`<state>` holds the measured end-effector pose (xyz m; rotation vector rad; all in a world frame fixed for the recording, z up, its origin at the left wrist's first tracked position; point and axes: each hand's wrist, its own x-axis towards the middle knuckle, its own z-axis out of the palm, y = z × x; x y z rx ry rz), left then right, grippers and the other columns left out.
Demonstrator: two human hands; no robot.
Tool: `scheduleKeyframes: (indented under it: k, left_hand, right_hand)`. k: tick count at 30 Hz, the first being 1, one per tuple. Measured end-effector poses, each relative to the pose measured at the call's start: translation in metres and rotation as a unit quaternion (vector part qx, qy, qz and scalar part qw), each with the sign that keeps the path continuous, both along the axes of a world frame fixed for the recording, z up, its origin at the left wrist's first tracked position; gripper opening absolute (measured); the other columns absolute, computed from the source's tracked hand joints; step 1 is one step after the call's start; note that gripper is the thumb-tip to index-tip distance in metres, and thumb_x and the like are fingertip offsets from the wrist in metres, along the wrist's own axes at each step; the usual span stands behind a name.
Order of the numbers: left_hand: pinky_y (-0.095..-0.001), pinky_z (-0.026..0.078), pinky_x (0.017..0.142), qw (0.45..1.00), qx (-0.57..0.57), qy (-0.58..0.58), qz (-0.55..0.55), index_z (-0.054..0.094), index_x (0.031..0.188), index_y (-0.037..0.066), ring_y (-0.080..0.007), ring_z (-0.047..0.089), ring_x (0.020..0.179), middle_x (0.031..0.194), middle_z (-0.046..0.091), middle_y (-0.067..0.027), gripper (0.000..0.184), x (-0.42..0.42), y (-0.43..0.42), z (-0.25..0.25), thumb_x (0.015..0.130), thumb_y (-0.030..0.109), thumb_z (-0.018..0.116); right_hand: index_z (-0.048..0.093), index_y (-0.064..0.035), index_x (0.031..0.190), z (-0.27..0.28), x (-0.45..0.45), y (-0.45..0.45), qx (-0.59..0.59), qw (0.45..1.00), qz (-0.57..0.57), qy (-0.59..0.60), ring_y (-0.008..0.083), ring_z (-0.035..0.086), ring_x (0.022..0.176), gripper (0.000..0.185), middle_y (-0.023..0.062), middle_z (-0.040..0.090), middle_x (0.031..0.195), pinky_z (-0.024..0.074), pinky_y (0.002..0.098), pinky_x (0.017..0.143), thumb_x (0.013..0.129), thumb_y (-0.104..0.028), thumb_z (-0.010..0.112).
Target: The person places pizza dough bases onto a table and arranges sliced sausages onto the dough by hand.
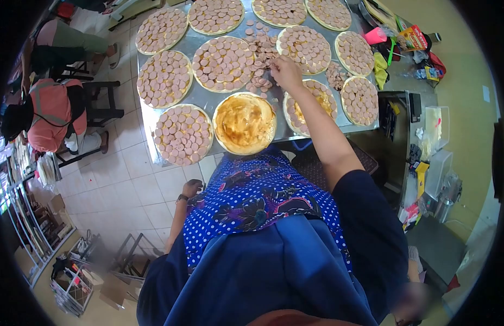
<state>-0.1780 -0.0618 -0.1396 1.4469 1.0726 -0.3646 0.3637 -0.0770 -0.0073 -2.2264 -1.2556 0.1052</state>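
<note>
My right hand (286,73) reaches over the table into a loose pile of round sausage slices (261,50), its fingers pinched together on slices there; the fingertips are partly hidden. Below it, near the table edge, lies a round flat pizza base (244,124) spread with brownish-orange sauce and bare of slices. Beside my right forearm is a pizza (312,106) partly covered with slices, sauce showing in its middle. My left hand (192,188), with a watch at the wrist, hangs by my hip, fingers loosely bent and apart, holding nothing that I can see.
Several slice-covered pizzas (223,63) fill the metal table (147,122). A smaller heap of slices (335,76) lies at the right. A pink cup (375,36) and packets stand beyond. A seated person (54,114) is at the left; a dark stool (339,160) stands under the table edge.
</note>
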Motion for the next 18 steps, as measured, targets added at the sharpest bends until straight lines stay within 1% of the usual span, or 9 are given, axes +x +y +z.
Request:
scheduleKeyframes:
  k: [5, 9, 11, 12, 13, 14, 15, 17, 18]
  left_hand:
    - [-0.0294, 0.051, 0.062, 0.994, -0.046, 0.061, 0.080, 0.060, 0.098, -0.003, -0.0190, 0.064, 0.072, 0.085, 0.066, -0.0121, 0.028, 0.000, -0.008, 0.015, 0.081, 0.020, 0.056]
    - [-0.0296, 0.052, 0.066, 0.997, -0.034, 0.039, 0.058, 0.061, 0.097, -0.003, -0.0195, 0.064, 0.076, 0.087, 0.066, -0.0115, 0.026, -0.041, -0.017, -0.043, 0.083, 0.018, 0.055]
    - [-0.0295, 0.052, 0.067, 0.998, -0.025, 0.044, 0.044, 0.060, 0.097, -0.004, -0.0197, 0.064, 0.077, 0.087, 0.066, -0.0117, 0.026, -0.042, -0.015, -0.043, 0.082, 0.017, 0.055]
    - [-0.0294, 0.052, 0.068, 0.998, -0.015, 0.050, 0.030, 0.060, 0.097, -0.004, -0.0199, 0.064, 0.077, 0.087, 0.066, -0.0120, 0.026, -0.038, -0.014, -0.035, 0.082, 0.016, 0.055]
    - [-0.0294, 0.052, 0.068, 0.998, -0.017, 0.049, 0.029, 0.060, 0.097, -0.004, -0.0199, 0.064, 0.077, 0.087, 0.066, -0.0120, 0.026, -0.032, -0.012, -0.028, 0.082, 0.016, 0.055]
    - [-0.0294, 0.052, 0.067, 0.995, -0.047, 0.057, 0.062, 0.059, 0.098, -0.005, -0.0200, 0.064, 0.077, 0.088, 0.066, -0.0125, 0.026, -0.025, -0.010, -0.021, 0.082, 0.015, 0.055]
    - [-0.0294, 0.052, 0.067, 0.990, -0.077, 0.066, 0.093, 0.059, 0.099, -0.005, -0.0201, 0.064, 0.077, 0.088, 0.065, -0.0129, 0.026, -0.018, -0.006, -0.014, 0.081, 0.015, 0.055]
    - [-0.0287, 0.052, 0.065, 0.992, -0.077, 0.065, 0.074, 0.058, 0.100, -0.005, -0.0197, 0.064, 0.077, 0.089, 0.065, -0.0134, 0.027, -0.007, 0.004, -0.002, 0.081, 0.014, 0.055]
    - [-0.0283, 0.052, 0.064, 0.993, -0.069, 0.061, 0.076, 0.058, 0.099, -0.005, -0.0192, 0.064, 0.077, 0.089, 0.065, -0.0132, 0.026, -0.001, 0.008, 0.002, 0.081, 0.014, 0.055]
  right_hand:
    - [0.064, -0.0108, 0.094, -0.015, 0.001, 0.023, -0.100, 0.986, 0.033, -0.132, 0.0257, 0.055, 0.090, 0.021, 0.0060, 0.057, 0.097, 0.0434, 0.0381, 0.078, 0.073, -0.015, 0.061]
    - [0.065, -0.0099, 0.091, -0.012, 0.006, 0.015, -0.072, 0.983, 0.054, -0.159, 0.0250, 0.056, 0.084, 0.019, 0.0064, 0.059, 0.091, 0.0442, 0.0362, 0.075, 0.073, -0.015, 0.061]
    - [0.064, -0.0077, 0.091, -0.005, 0.000, 0.006, -0.001, 0.999, -0.032, 0.038, 0.0226, 0.058, 0.077, 0.017, 0.0073, 0.061, 0.085, 0.0463, 0.0343, 0.067, 0.075, -0.009, 0.059]
    - [0.064, -0.0077, 0.091, 0.002, 0.001, 0.001, -0.003, 0.999, -0.033, 0.036, 0.0226, 0.058, 0.077, 0.017, 0.0073, 0.061, 0.085, 0.0463, 0.0343, 0.067, 0.075, -0.009, 0.059]
    - [0.064, -0.0057, 0.092, 0.008, 0.004, -0.007, 0.034, 0.953, -0.094, 0.286, 0.0187, 0.057, 0.072, 0.016, 0.0062, 0.062, 0.084, 0.0458, 0.0302, 0.063, 0.077, -0.008, 0.057]
    - [0.063, -0.0038, 0.093, 0.014, 0.008, -0.018, 0.070, 0.841, -0.149, 0.515, 0.0149, 0.056, 0.067, 0.016, 0.0050, 0.062, 0.084, 0.0454, 0.0260, 0.059, 0.079, -0.007, 0.056]
    - [0.063, -0.0038, 0.093, 0.016, 0.012, -0.033, 0.070, 0.841, -0.153, 0.514, 0.0149, 0.056, 0.067, 0.016, 0.0050, 0.062, 0.084, 0.0454, 0.0260, 0.059, 0.079, -0.007, 0.056]
    - [0.061, -0.0016, 0.098, 0.020, 0.023, -0.069, 0.206, 0.743, -0.153, 0.618, 0.0097, 0.054, 0.065, 0.019, 0.0030, 0.061, 0.085, 0.0429, 0.0200, 0.057, 0.080, -0.007, 0.056]
    - [0.059, -0.0012, 0.100, 0.021, 0.029, -0.090, 0.202, 0.751, -0.170, 0.605, 0.0101, 0.054, 0.066, 0.021, 0.0034, 0.061, 0.084, 0.0430, 0.0204, 0.057, 0.079, -0.006, 0.057]
